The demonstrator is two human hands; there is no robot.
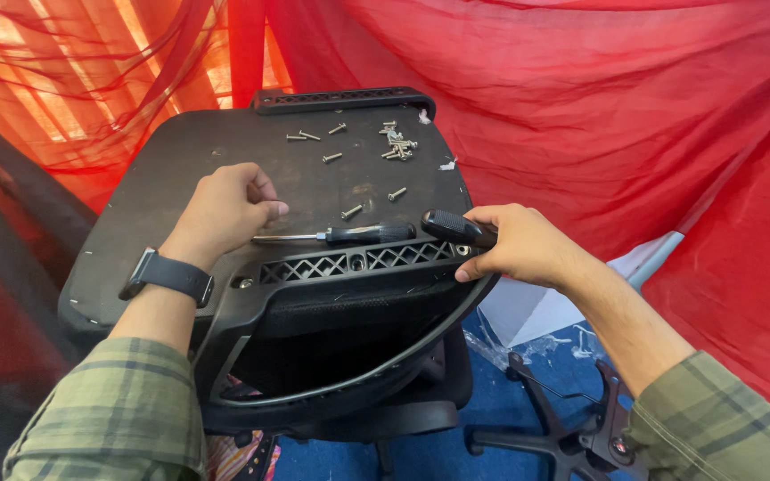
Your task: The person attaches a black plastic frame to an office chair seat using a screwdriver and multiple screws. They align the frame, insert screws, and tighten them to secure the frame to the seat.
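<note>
An upturned black office chair seat (180,169) fills the middle, its flat underside facing up. A black backrest bracket (349,264) with lattice holes lies across its near edge. My left hand (225,209), with a dark watch on the wrist, is loosely fisted on the seat near the tip of a black-handled screwdriver (349,235) that lies on the bracket. My right hand (514,242) grips the black handle of a second screwdriver (456,228) at the bracket's right end. Several loose silver screws (396,142) lie scattered on the far part of the seat.
Red cloth (581,107) hangs behind and to the right. A black five-star chair base (572,436) lies on the blue floor at the lower right. A white board (528,312) leans by the seat's right edge. The mesh backrest (331,338) hangs below the bracket.
</note>
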